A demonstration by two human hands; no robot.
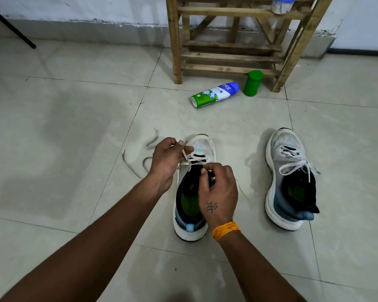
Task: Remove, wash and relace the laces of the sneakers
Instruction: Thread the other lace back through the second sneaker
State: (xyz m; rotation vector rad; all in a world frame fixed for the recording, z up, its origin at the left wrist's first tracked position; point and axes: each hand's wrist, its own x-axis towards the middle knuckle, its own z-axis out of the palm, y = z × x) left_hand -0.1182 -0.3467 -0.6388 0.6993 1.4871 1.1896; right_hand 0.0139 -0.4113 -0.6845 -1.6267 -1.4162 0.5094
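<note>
Two white sneakers stand on the tiled floor (74, 127), toes pointing away from the person. The near sneaker (193, 192), directly under both hands, shows its dark collar and green insole; only the eyelets nearest the toe remain threaded. Its lace (140, 162) trails off to the left across the tiles in loose curves. The left hand (167, 162) pinches a section of this lace between thumb and fingers beside the toe box, fingers curled around it. The right hand (219, 188) sits over the tongue with fingers curled at the eyelets; it appears to pinch the lace there, though the contact is partly hidden. An orange thread band (226, 231) circles the right wrist.

The second sneaker (289, 182) stands well apart to the right, fully laced and tied in a bow.

Farther back, a spray can (215, 94) lies on its side near an upright green container (253, 83), both just in front of a wooden rack (229, 55) against the wall.
</note>
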